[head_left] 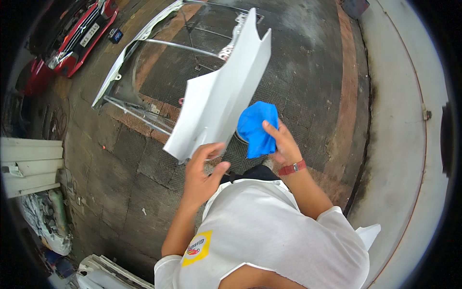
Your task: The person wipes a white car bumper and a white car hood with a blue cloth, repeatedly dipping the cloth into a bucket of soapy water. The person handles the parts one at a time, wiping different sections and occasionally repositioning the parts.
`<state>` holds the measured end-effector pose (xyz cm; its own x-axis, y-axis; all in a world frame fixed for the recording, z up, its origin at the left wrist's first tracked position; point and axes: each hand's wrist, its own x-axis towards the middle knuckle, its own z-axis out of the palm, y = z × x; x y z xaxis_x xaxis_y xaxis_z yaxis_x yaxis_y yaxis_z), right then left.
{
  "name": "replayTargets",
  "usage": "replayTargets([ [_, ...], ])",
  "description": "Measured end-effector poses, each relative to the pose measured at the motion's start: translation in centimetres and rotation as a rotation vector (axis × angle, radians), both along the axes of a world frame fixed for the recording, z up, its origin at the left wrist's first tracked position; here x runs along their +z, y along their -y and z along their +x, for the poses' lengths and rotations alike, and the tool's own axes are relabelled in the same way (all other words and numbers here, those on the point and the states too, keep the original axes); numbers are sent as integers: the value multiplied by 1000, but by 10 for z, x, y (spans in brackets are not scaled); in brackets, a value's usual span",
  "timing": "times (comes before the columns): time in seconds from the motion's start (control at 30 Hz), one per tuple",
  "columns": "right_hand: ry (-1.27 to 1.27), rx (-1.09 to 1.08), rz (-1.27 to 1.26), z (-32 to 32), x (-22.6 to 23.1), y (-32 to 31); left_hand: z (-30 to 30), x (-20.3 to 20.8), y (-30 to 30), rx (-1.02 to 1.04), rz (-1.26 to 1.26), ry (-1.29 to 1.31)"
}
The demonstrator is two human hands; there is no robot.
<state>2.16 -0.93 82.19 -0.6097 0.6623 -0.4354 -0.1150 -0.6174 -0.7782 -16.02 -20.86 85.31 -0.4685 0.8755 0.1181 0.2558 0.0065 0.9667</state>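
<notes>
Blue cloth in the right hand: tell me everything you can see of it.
The blue cloth is plain and bright, looks like soft fabric, and is bunched and creased, its lower edge hanging loose. The right hand grips its right side, thumb on top. It sits just right of the white car fender; whether they touch is unclear. A curved rim shows at its lower left.

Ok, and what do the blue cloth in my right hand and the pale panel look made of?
The blue cloth looks like soft, matte fabric, judging by its folds and drape. The pale panel is perhaps painted metal: smooth, with crisp creases and a faint sheen, though plastic remains possible.
</notes>
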Motion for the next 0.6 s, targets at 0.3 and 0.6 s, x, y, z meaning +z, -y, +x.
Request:
replayTargets([
  [0.3, 42, 186, 307, 193, -46, -72, 194, -107, -152, -196, -295, 171],
  [0.6, 534, 128, 894, 348, -44, -141, 335, -113, -267, -100, -234, 737],
])
